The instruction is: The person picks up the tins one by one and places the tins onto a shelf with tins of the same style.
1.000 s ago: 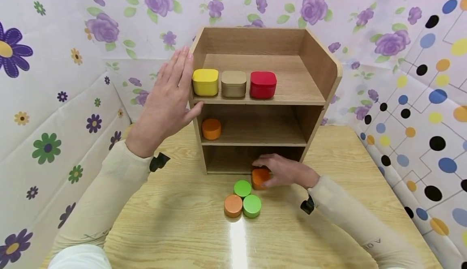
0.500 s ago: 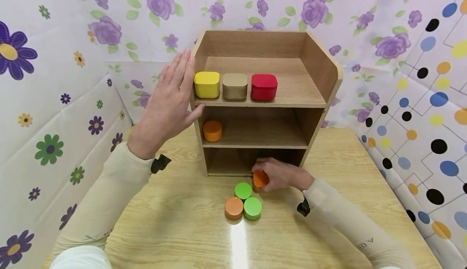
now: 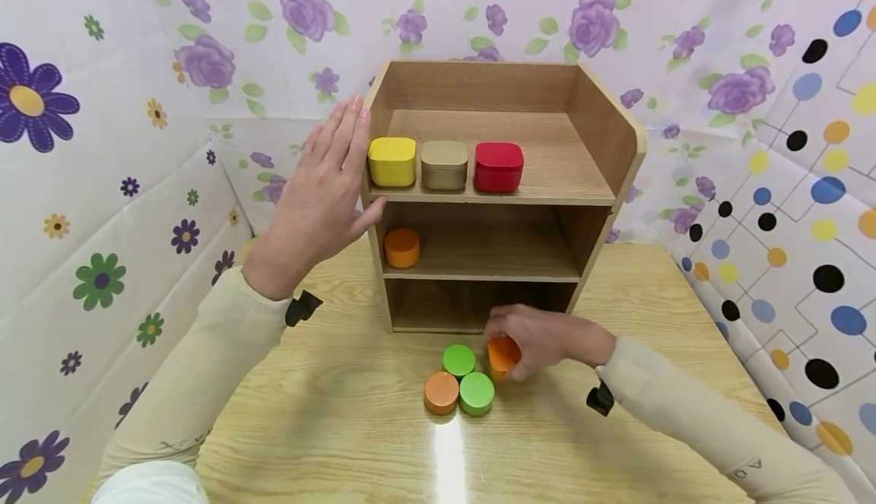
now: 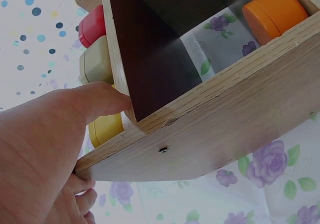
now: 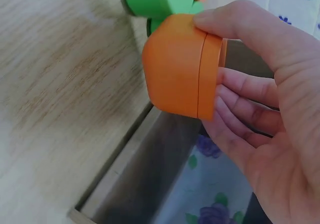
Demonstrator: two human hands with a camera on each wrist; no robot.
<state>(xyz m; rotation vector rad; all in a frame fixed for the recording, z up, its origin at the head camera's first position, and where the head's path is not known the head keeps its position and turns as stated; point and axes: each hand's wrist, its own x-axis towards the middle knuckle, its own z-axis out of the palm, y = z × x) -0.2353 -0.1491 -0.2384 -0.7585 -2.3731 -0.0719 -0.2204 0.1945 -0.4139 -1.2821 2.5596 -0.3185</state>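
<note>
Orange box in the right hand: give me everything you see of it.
The orange box looks like smooth plastic, with rounded corners and a thin seam near its palm-side end. The right hand holds it between thumb and fingers, in front of the shelf's bottom compartment, near the green boxes. Whether it touches the table is unclear.

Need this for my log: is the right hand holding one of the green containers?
No, the right hand grips an orange container between its thumb and fingers.
</note>
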